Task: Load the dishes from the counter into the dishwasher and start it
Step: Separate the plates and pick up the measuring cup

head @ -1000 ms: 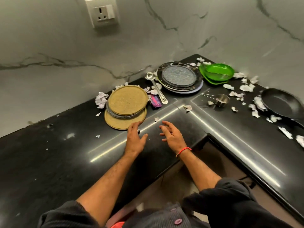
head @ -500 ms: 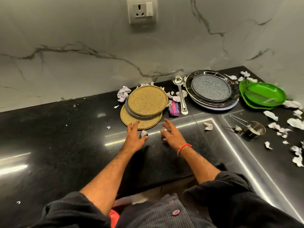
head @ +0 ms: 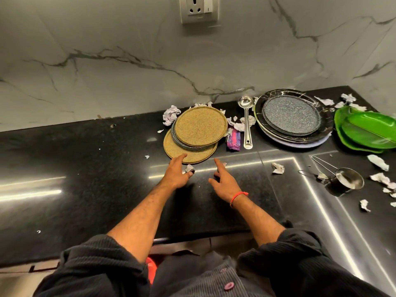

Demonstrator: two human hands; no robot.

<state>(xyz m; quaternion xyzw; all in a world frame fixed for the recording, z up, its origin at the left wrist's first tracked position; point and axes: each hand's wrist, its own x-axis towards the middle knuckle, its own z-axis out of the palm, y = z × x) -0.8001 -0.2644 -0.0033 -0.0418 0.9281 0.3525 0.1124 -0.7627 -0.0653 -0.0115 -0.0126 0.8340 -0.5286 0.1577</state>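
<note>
Two spread hands are held over a black counter strewn with dishes and paper scraps.

The left hand is held open, its fingertips touching the near rim of the gold plates. Just right of it, the right hand is likewise spread, with nothing gripped. Further right are seen a ladle, the dark plates, the green dishes and, nearer the front edge, a steel cup.
</note>
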